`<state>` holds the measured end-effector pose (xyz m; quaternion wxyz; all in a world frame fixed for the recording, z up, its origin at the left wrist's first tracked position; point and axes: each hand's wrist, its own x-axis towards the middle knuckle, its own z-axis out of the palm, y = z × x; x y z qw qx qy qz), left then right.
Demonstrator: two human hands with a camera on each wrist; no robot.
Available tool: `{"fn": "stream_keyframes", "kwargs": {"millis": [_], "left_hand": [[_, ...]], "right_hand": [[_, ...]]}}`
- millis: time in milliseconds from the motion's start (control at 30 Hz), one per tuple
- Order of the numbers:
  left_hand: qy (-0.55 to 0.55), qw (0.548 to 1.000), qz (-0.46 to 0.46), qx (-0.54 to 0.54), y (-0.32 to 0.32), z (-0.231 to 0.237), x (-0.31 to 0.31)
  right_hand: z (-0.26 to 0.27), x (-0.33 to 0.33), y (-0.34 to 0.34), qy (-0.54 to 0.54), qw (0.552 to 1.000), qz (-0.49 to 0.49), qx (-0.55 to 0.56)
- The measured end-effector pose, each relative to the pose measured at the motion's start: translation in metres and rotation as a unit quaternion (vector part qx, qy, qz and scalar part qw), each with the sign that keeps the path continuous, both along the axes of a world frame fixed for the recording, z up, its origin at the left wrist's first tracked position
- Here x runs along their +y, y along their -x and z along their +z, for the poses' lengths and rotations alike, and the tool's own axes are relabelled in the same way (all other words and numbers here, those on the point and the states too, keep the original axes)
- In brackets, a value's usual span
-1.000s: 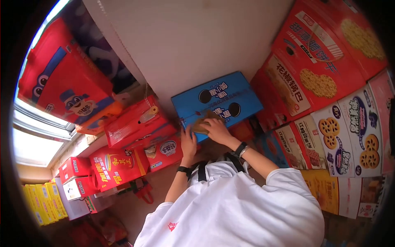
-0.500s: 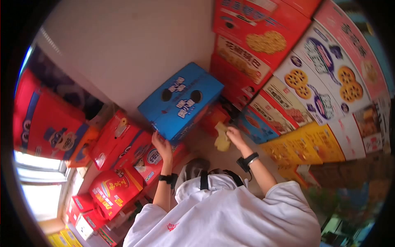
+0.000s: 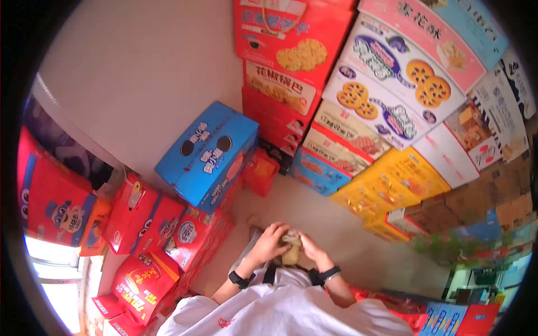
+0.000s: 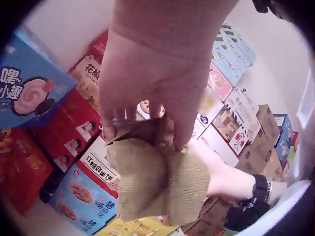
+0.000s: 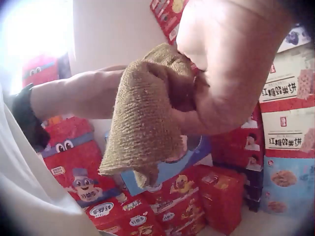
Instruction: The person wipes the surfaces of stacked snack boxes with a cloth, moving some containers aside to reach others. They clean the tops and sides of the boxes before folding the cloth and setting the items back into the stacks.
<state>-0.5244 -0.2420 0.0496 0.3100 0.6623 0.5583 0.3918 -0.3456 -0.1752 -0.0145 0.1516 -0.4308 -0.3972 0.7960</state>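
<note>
Many stacked cartons (image 3: 386,73) stand along the right side, and red boxes (image 3: 143,283) crowd the left, so I judge that the free room for the elbows is mainly over the floor (image 3: 364,263) between them. The blue box (image 3: 207,157), where both hands were a second ago, is now touched by neither; the handling seems to have passed from it to the cloth. One smaller red box (image 3: 260,171) stands just beside it. The tan cloth (image 5: 142,115) is now held between two hands, well apart from the blue box: the left hand (image 4: 152,86) pinches its edge, the right hand (image 5: 221,81) grips its folds.
</note>
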Motion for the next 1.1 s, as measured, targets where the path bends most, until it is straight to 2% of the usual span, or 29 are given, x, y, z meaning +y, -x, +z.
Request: {"fn": "stream_keyframes", "kwargs": {"millis": [67,133,167,200,267,300,333,400,467,533,600,667,733,767,800,833,867,900,933,967,1000,1033,1067,1100], "left_hand": [[0.037,0.999,-0.011,-0.015,0.006,-0.001,0.008],[0.048,0.999,-0.009,0.003,0.018,0.003,0.012],[0.063,0.998,-0.019,0.021,0.022,0.004,0.014],[0.06,0.998,-0.017,0.022,0.025,0.004,0.013],[0.072,0.995,0.067,-0.021,0.032,0.004,0.016],[0.069,0.995,0.068,-0.019,0.037,0.005,0.018],[0.083,0.991,0.101,-0.031,0.041,0.011,0.02],[0.115,0.978,0.166,-0.052,0.051,0.017,0.022],[0.099,0.981,0.164,-0.028,0.06,0.005,0.029],[0.123,0.974,0.179,-0.065,0.063,0.001,0.036],[0.147,0.973,0.178,-0.026,0.07,0.006,0.048],[0.147,0.972,0.185,-0.002,0.077,0.013,0.065],[0.133,0.978,0.159,0.023,0.086,0.041,0.084],[0.108,0.983,0.145,0.03,0.091,0.053,0.095],[0.083,0.987,0.132,0.037,0.098,0.061,0.107],[0.065,0.99,0.119,0.042,0.105,0.065,0.12],[0.064,0.991,0.11,0.049,0.111,0.068,0.13],[0.061,0.989,0.115,0.069,0.115,0.072,0.143],[0.058,0.987,0.119,0.088,0.117,0.076,0.157],[0.061,0.988,0.109,0.093,0.119,0.079,0.17],[0.05,0.989,0.102,0.09,0.121,0.082,0.18],[0.042,0.991,0.095,0.087,0.12,0.08,0.184],[0.049,0.991,0.083,0.089,0.12,0.078,0.187],[0.067,0.994,0.073,0.048,0.118,0.076,0.193]], "right_hand": [[0.033,-0.002,0.02,0.045,0.999,0.01,-0.014],[0.015,-0.004,0.026,-0.028,0.999,-0.002,0.024],[0.043,-0.002,0.031,0.014,0.999,0.029,0.005],[0.06,0.0,0.034,0.011,0.999,0.031,0.006],[0.08,0.011,0.042,0.021,0.999,0.023,-0.008],[0.048,0.023,0.039,-0.087,0.994,0.061,0.02],[0.05,0.032,0.04,-0.09,0.994,0.062,0.022],[0.051,0.049,0.045,-0.169,0.967,0.189,0.024],[0.059,0.069,0.056,-0.181,0.966,0.185,0.002],[0.055,0.085,0.065,-0.294,0.931,0.214,-0.031],[0.047,0.099,0.074,-0.273,0.942,0.195,0.001],[0.058,0.118,0.079,-0.375,0.91,0.155,-0.086],[0.057,0.146,0.077,-0.456,0.881,0.029,-0.126],[0.051,0.168,0.07,-0.38,0.914,-0.031,-0.139],[0.061,0.189,0.065,-0.449,0.873,-0.118,-0.149],[0.057,0.219,0.05,-0.457,0.851,-0.165,-0.198],[0.106,0.234,0.044,-0.441,0.821,-0.237,-0.272],[0.104,0.268,0.029,-0.533,0.734,-0.357,-0.222],[0.14,0.294,0.02,-0.566,0.668,-0.454,-0.166],[0.167,0.317,0.008,-0.607,0.565,-0.514,-0.219],[0.195,0.342,-0.006,-0.615,0.487,-0.565,-0.256],[0.254,0.337,-0.001,-0.602,0.521,-0.587,-0.148],[0.285,0.349,-0.003,-0.619,0.468,-0.616,-0.137],[0.306,0.362,-0.009,-0.661,0.395,-0.611,-0.184]]}}
